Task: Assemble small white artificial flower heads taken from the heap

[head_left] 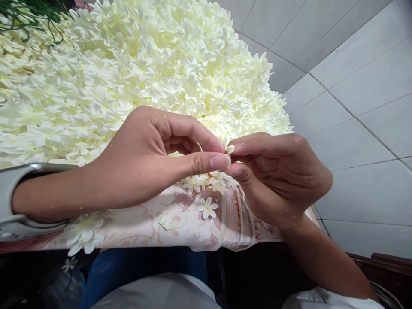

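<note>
My left hand [154, 159] comes in from the left, thumb and index finger pinched together. It meets my right hand [277, 171], whose thumb and fingers are pinched too. Between the fingertips shows a small cream-white piece [229, 149] with a curled shape; most of it is hidden, and I cannot tell if it is a petal or a bit of cord. Just behind both hands rises a big heap of cream artificial flower heads [180, 64]. Below the fingers, a patterned tablecloth [135, 227] bears a single white flower [207, 207] and a loose petal [166, 222].
A pale cord or edging [223, 227] curves over the cloth near its front edge. Green plastic stems [28, 19] lie at the upper left. White flowers [84, 234] hang over the table edge at left. A tiled wall [363, 128] stands on the right.
</note>
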Demonstrator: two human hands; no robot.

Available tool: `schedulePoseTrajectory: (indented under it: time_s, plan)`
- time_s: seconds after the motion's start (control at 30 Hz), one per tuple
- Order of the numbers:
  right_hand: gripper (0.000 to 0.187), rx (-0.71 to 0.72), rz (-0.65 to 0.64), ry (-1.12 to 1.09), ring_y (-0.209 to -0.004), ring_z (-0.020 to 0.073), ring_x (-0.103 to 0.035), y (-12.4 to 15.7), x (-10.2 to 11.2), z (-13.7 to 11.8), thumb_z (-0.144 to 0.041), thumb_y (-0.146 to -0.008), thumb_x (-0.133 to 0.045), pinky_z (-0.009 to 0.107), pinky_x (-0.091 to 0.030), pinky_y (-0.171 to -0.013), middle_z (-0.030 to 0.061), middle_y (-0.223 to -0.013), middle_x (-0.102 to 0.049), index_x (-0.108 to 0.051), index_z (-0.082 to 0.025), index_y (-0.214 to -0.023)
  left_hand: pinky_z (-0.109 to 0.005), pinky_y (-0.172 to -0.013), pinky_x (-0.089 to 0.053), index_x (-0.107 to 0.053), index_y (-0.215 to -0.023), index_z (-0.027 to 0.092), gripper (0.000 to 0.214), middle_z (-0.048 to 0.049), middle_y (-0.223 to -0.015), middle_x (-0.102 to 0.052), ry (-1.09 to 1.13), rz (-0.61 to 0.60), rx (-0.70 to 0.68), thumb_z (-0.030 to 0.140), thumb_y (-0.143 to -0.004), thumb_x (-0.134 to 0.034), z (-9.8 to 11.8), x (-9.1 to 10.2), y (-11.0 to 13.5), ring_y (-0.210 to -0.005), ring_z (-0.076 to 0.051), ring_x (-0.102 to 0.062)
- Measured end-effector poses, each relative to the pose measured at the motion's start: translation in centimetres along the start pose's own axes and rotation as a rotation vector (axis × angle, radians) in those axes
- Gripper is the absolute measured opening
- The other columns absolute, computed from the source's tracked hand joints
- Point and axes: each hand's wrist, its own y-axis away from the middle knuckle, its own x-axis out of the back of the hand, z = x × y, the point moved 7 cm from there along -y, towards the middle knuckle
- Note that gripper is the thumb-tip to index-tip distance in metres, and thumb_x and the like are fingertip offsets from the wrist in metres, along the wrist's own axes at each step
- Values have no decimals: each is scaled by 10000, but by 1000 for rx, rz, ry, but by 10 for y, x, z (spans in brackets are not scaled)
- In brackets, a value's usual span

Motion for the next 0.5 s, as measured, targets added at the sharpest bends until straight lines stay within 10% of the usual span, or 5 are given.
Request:
schedulePoseTrajectory:
  time_s: [0.5]
  plan:
    - [430,146,-16,179,-844,205,-720,3,0,-5,-70,-816,-776,384,-609,-660,-15,-914,-757,-675,-313,-1156,-184,-558,-617,-827,-806,222,98,0,-794,-803,-31,15,-13,311,-842,-848,2,-1,3,-680,-140,-747]
